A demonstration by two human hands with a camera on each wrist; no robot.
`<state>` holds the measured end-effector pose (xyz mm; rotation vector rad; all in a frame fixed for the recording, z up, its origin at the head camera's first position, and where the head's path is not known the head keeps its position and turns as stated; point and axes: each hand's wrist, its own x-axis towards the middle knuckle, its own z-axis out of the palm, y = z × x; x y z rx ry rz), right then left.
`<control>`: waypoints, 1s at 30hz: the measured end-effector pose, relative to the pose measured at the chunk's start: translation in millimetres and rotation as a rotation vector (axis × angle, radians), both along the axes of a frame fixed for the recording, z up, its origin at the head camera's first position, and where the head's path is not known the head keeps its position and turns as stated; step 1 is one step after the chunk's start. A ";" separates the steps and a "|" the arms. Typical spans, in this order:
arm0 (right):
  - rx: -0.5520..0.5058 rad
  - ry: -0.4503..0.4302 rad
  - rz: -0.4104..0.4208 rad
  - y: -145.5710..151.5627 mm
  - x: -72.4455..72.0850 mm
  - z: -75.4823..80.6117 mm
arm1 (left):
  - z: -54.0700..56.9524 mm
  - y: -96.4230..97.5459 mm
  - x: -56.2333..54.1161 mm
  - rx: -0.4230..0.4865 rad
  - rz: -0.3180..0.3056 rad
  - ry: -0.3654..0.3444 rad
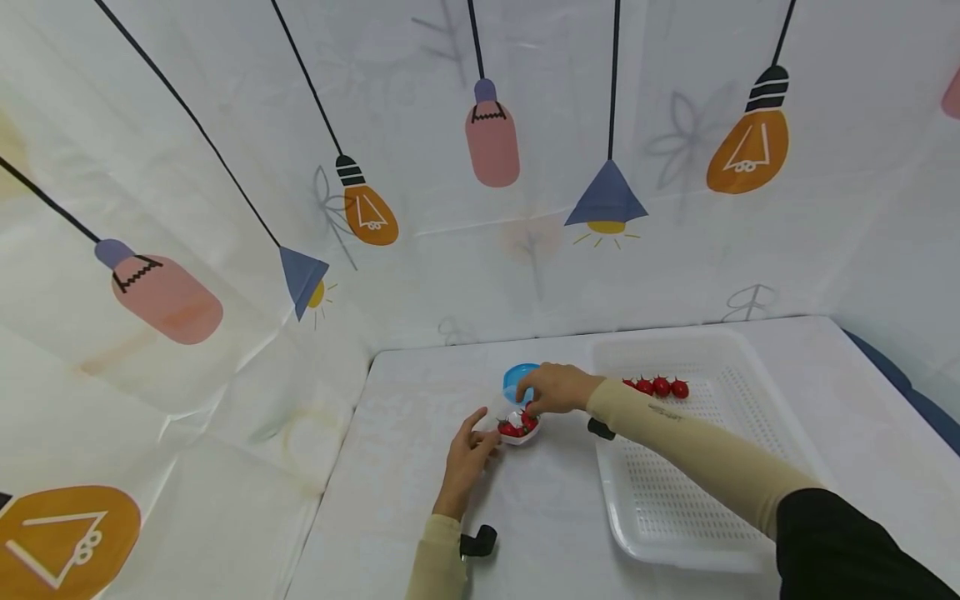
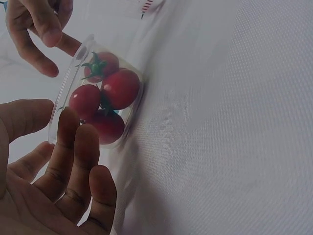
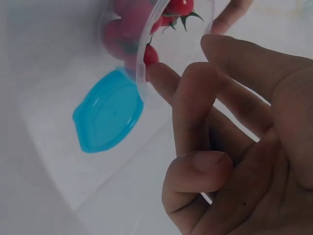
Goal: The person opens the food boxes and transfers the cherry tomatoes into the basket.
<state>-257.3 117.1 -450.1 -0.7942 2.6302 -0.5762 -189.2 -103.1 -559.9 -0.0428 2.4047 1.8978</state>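
Head cam's got the tub (image 1: 517, 441) of tomatoes (image 1: 507, 429) at 2 o'clock from the left hand (image 1: 467, 458), 7:30 from the right hand (image 1: 559, 388); left wrist cam, it's at 1 touching relaxed fingertips (image 2: 87, 142); right wrist, 10:30 by loosely bent, empty fingers (image 3: 194, 88).

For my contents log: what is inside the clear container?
Red tomatoes, some with green stems, lie inside the clear container. Four show plainly in the left wrist view; what lies behind those is covered, so the total cannot be told.
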 end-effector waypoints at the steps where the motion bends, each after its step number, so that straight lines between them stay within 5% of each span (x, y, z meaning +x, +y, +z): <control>1: 0.008 0.002 0.002 -1.5 -0.7 -0.3 | 0.1 -0.2 0.2 0.000 0.000 0.001; 14: 0.076 -0.141 -0.021 -20.1 -3.7 -12.2 | -0.7 -0.9 0.0 -0.014 -0.002 -0.002; 30: 0.134 -0.076 -0.025 -30.6 0.6 -23.2 | 0.2 -1.7 -0.2 0.001 -0.009 0.003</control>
